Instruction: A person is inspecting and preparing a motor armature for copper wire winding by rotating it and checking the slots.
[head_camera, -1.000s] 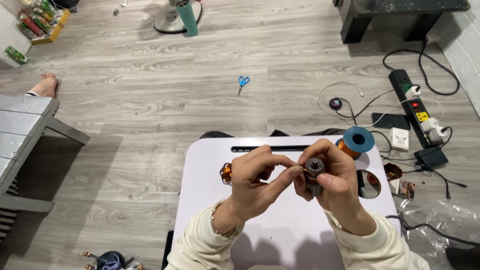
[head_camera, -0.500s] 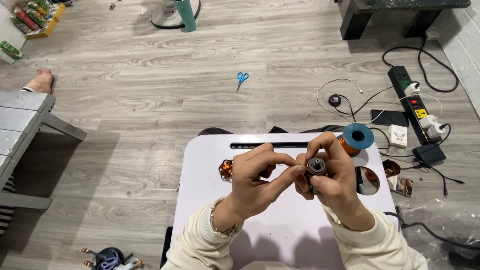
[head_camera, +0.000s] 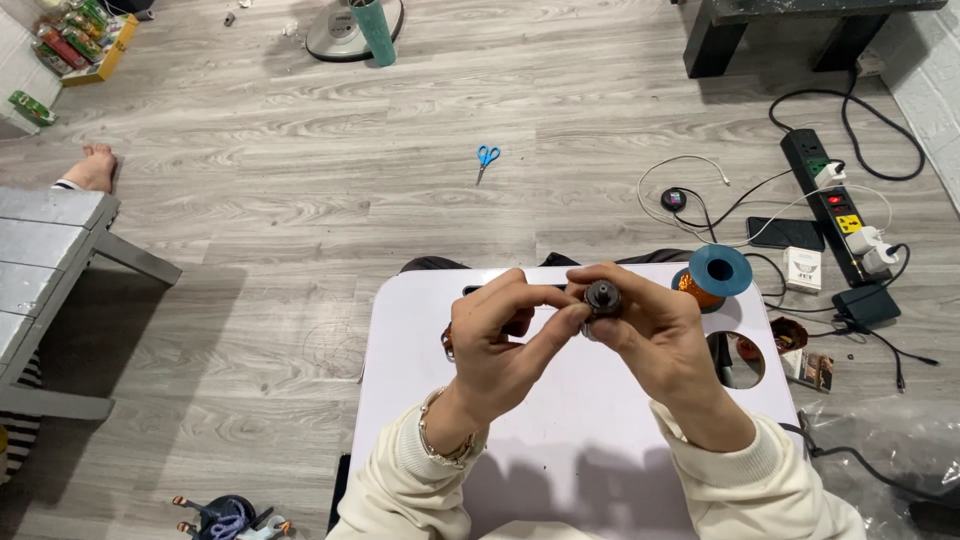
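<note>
My right hand (head_camera: 655, 335) holds a small dark round motor-like part (head_camera: 602, 298) above a white lap table (head_camera: 560, 430). My left hand (head_camera: 500, 345) is beside it, its thumb and fingertips pinched against the part's left side. A spool with blue flanges and copper wire (head_camera: 712, 276) stands on the table's far right corner. A small copper-coloured piece (head_camera: 447, 343) peeks out behind my left hand, mostly hidden. Both arms wear cream sleeves.
Blue-handled scissors (head_camera: 487, 158) lie on the wooden floor ahead. A black power strip (head_camera: 830, 205) with plugs and cables, a phone (head_camera: 785, 233) and a white adapter sit at right. A grey bench (head_camera: 45, 290) and a person's bare foot (head_camera: 92, 168) are at left.
Both hands with the small part have stayed over the table, shifting slightly; my left fingers remain pinched at the part. The view has tilted a little.
</note>
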